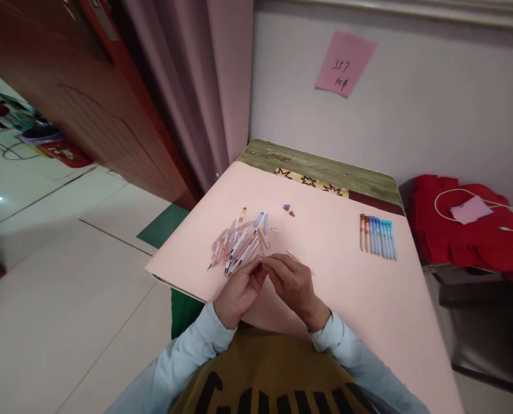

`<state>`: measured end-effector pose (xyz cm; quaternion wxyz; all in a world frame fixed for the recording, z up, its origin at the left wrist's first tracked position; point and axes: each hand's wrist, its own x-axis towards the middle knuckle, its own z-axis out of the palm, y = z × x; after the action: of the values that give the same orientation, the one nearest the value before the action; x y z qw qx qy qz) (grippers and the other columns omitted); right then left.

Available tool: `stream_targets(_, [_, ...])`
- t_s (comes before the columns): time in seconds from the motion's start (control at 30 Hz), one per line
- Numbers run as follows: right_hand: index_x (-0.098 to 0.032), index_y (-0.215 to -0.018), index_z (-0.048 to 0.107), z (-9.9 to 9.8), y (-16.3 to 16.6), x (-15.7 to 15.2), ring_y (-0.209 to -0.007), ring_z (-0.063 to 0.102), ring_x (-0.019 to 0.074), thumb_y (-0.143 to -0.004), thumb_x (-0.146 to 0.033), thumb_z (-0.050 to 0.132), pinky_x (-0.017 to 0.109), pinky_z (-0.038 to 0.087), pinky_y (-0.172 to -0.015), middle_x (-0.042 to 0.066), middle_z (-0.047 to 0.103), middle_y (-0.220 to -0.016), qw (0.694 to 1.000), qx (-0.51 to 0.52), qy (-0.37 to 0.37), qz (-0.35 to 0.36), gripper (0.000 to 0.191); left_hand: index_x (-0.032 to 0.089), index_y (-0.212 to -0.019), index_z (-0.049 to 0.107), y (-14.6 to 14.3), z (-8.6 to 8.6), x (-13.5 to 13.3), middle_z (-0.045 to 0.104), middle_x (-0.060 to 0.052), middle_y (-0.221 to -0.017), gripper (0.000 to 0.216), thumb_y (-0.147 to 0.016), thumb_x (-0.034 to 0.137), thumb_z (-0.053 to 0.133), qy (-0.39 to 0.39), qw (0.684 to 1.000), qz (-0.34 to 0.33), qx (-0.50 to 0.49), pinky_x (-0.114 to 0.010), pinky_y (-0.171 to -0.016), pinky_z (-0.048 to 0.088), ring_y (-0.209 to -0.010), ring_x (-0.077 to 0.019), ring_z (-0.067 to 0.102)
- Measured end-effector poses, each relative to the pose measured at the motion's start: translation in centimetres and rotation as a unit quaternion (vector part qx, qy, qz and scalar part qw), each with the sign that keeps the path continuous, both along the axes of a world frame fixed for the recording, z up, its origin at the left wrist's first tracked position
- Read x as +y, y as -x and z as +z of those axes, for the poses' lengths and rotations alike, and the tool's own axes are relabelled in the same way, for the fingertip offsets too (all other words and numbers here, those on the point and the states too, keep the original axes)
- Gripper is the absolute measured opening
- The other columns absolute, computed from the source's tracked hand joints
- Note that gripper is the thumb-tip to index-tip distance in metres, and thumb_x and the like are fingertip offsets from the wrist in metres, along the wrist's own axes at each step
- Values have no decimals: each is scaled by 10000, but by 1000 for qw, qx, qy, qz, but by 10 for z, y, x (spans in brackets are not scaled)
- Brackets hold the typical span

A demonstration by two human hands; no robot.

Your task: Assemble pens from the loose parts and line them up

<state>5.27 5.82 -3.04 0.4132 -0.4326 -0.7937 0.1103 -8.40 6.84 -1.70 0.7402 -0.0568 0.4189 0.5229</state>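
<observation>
My left hand [240,290] and my right hand [294,283] meet at the fingertips near the table's front edge. Both are closed in a pinch, and whatever lies between the fingers is too small to make out. Just beyond them is a loose pile of pen parts [239,244], with white refills, clear tubes and some coloured barrels. A thin pen part [294,256] lies beside my right hand, partly covered by it. Farther back sit small blue and brown pen toppers [288,209]. On the right, several pens [377,237] in brown, blue and turquoise lie in a neat row.
The pink-covered table [342,322] stands against a white wall bearing a pink note [346,64]. A curtain [228,75] and a wooden door [105,109] are at the left. Red cloth [437,230] with a white cable covers something beyond the table's right side.
</observation>
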Motion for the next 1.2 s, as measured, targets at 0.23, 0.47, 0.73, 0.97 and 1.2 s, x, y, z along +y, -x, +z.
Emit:
stream_targets(0.23, [-220, -1204, 644, 12, -2, 0, -755, 688, 153, -943, -221, 567, 275, 581, -698, 79, 718, -994, 995, 76, 40, -41, 272, 84, -870, 680, 0, 12, 6, 725, -74, -815, 170, -883, 3, 531, 2, 1000, -16, -21, -194, -769, 576, -749, -117, 701])
stream_targets(0.47, [-204, -1079, 692, 9, -30, 11, -617, 637, 122, -927, -281, 588, 254, 539, -602, 51, 717, -885, 983, 102, 56, -145, 200, 59, -916, 658, 5, 16, 9, 715, -101, -822, 169, -899, -16, 507, 40, 999, 1, -16, -202, -692, 615, -740, -140, 715])
stream_targets(0.73, [-197, -940, 731, -3, -74, 37, -639, 661, 155, -918, -390, 578, 282, 523, -608, 46, 733, -848, 960, 121, 92, -234, 247, 61, -985, 660, 5, 18, 10, 706, -113, -832, 189, -902, -10, 505, 58, 998, 9, -30, -216, -639, 630, -706, -153, 715])
stream_targets(0.97, [-211, -882, 744, -24, -81, 70, -678, 645, 175, -896, -358, 569, 287, 481, -667, 25, 725, -779, 962, 24, 163, -217, 229, 62, -989, 659, 10, 22, 11, 707, -111, -824, 181, -906, -4, 513, 52, 998, 19, -30, -200, -636, 628, -722, -153, 719])
stream_targets(1.2, [-205, -958, 760, -42, -51, 111, -866, 653, 182, -894, -221, 542, 266, 439, -788, 65, 733, -948, 947, -120, 218, -202, 228, 57, -997, 654, 13, 24, 10, 708, -107, -819, 186, -910, -10, 504, 35, 999, 30, -17, -207, -638, 630, -706, -149, 717])
